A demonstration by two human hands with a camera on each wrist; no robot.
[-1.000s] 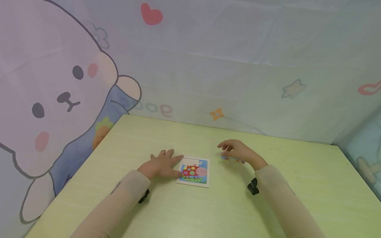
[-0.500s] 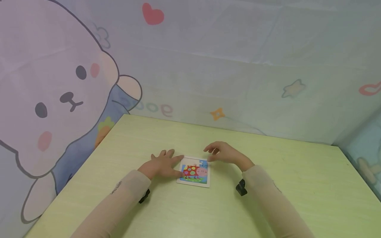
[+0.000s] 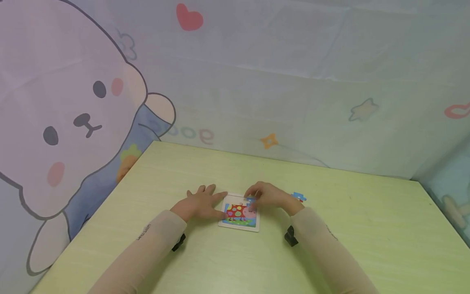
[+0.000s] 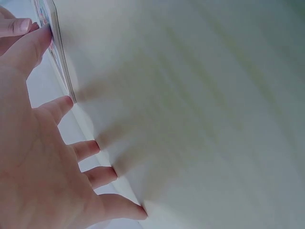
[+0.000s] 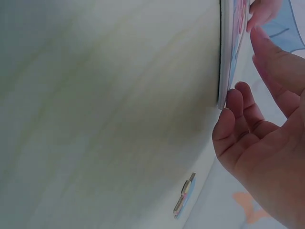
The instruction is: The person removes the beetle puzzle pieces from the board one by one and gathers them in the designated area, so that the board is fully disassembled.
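In the head view, a small square picture puzzle (image 3: pixel 238 226) in a pale frame lies on the table, showing a red spotted figure with a pink face. My left hand (image 3: pixel 200 204) is spread flat at its left side, thumb and forefinger on the frame's edge. The left wrist view has the hand's fingertips (image 4: pixel 62 101) down along the tabletop. At the puzzle's upper right corner, my right hand (image 3: pixel 269 196) bends its thumb and forefinger together over a blue puzzle piece (image 3: pixel 251 200); its other fingers (image 5: pixel 224 129) curl beside the frame edge. The fingertip contact is partly hidden.
A loose blue puzzle piece (image 3: pixel 298 197) lies behind the right wrist, seen edge-on in the right wrist view. The pale yellow-green table (image 3: pixel 367 228) meets a printed cloth backdrop (image 3: pixel 293 81) at its far edge.
My right hand has moved left from beside the loose pieces to the puzzle's upper right corner and lowered onto it. A loose piece shows behind the wrist. The left hand has stayed put.
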